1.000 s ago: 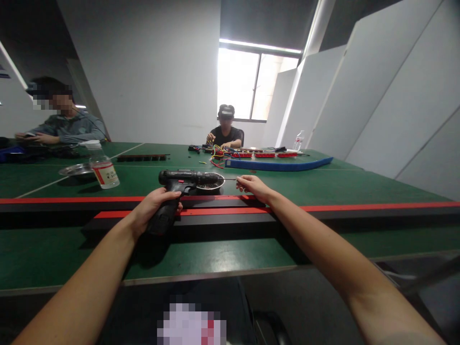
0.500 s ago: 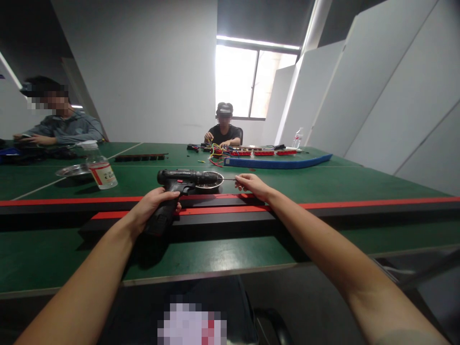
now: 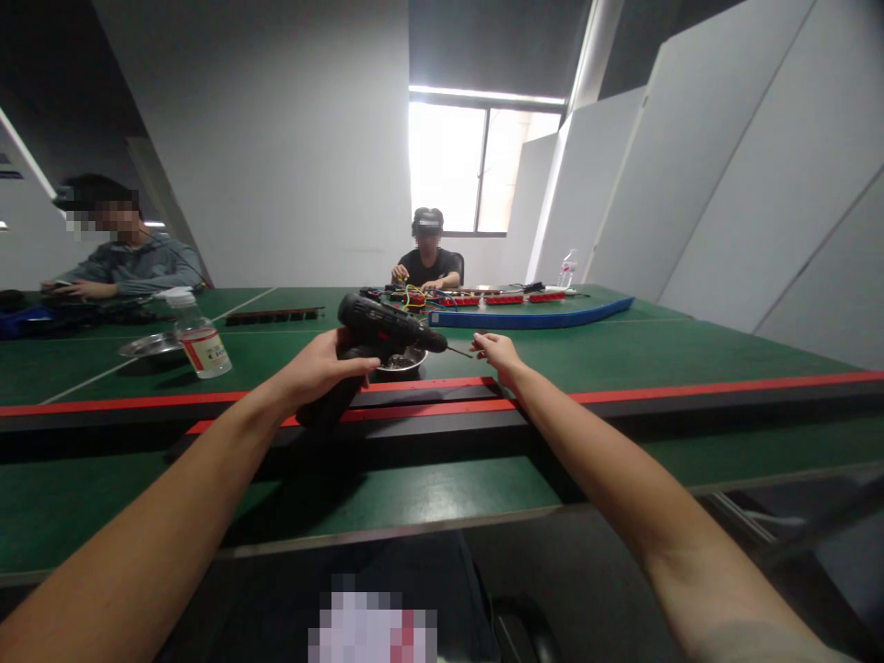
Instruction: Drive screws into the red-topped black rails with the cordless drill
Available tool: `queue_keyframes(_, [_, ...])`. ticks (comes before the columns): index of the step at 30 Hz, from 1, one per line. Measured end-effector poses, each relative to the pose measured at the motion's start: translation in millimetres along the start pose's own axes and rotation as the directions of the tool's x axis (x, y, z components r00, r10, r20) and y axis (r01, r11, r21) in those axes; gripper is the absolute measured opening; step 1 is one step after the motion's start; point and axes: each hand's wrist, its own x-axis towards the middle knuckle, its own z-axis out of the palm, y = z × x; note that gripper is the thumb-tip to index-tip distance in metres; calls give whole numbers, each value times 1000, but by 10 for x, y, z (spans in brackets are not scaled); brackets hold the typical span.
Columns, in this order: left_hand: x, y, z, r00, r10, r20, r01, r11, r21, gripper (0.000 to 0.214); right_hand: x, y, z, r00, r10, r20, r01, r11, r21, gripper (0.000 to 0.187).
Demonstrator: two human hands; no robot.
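My left hand (image 3: 323, 373) is wrapped around the grip of a black cordless drill (image 3: 379, 320), held over the black bars with red tops. Its long thin bit (image 3: 459, 351) points right and slightly down. Just beyond the bit's tip is my right hand (image 3: 500, 355), fingers pinched together; whatever is between them is too small to make out. Behind the drill, partly covered by it, sits a metal bowl (image 3: 412, 363) of small dark parts, perhaps screws. A long black bar with a red top (image 3: 635, 394) passes below my right forearm.
To the left stand a bottle (image 3: 202, 343) with a red and white label and a shallow metal dish (image 3: 146, 346). Farther back lie a curved blue strip (image 3: 539, 315), red blocks with wires (image 3: 501, 298) and a dark strip (image 3: 273, 316). Two people sit at the green table's far side.
The drill has risen and shifted right, and its bit now tips downward. My right hand has moved slightly right; its fingertips were at the bit's end before.
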Motion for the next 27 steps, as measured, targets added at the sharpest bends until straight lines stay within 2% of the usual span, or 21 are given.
queue_keyframes(2, [113, 188, 36, 995, 25, 93, -32, 996, 78, 51, 60, 44, -30, 984, 174, 43, -176, 982, 73, 14])
queue_keyframes(4, [211, 366, 87, 985, 28, 170, -53, 988, 144, 47, 107, 87, -41, 940, 288, 185, -312, 943, 119, 11])
queue_keyframes(6, [295, 522, 140, 972, 10, 234, -56, 980, 189, 41, 134, 111, -36, 892, 326, 312, -380, 916, 130, 10])
queue_keyframes(8, [370, 650, 180, 960, -1, 280, -62, 974, 216, 37, 133, 114, -24, 859, 337, 386, -411, 903, 124, 11])
queue_keyframes(11, [482, 783, 222, 952, 31, 303, -108, 965, 239, 37, 91, 89, -9, 836, 350, 421, -427, 899, 100, 13])
queue_keyframes(14, [589, 852, 255, 953, 16, 304, -101, 958, 268, 34, 44, 58, 0, 825, 367, 430, -444, 892, 90, 13])
queue_keyframes(21, [760, 947, 242, 950, -20, 312, -87, 942, 324, 29, 94, 106, 37, 823, 369, 431, -451, 887, 103, 21])
queue_keyframes(25, [877, 1116, 275, 948, -30, 315, -140, 853, 503, 27, 135, 157, 43, 830, 340, 441, -412, 908, 75, 23])
queue_keyframes(27, [932, 1232, 372, 951, 13, 308, -217, 739, 638, 27, 135, 161, 37, 839, 324, 437, -378, 925, 40, 23])
